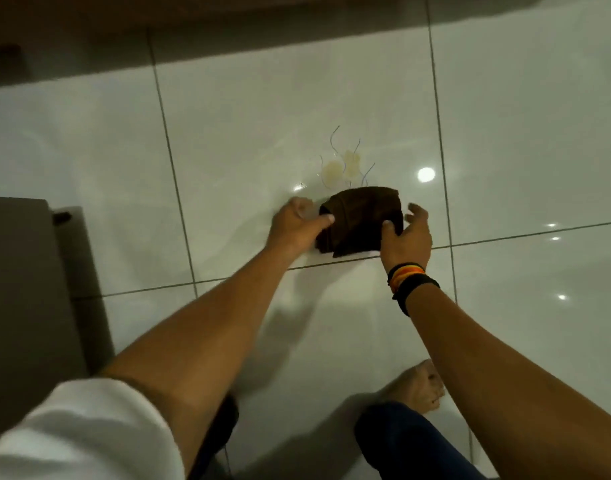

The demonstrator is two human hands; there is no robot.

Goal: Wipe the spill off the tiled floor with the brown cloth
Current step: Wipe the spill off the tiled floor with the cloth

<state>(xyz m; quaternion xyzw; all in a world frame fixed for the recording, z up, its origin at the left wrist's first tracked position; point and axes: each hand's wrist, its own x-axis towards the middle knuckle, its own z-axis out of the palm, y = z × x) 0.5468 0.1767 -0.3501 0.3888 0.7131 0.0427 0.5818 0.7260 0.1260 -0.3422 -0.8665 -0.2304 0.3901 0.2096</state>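
Note:
The folded brown cloth [361, 220] is held between both hands just above the glossy white tiled floor [248, 133]. My left hand [295, 225] pinches its left edge with the thumb on top. My right hand [406, 235] grips the right edge with the thumb, its fingers spread behind. The spill [342, 168] is two pale yellowish puddles with thin dark strands around them, lying on the tile just beyond the cloth and apart from it.
A grey cabinet or furniture edge [23, 278] stands at the left. My bare foot [420, 386] and a knee in dark blue trousers [401, 441] are at the bottom. Dark furniture shadows run along the top. Grout lines cross under the cloth.

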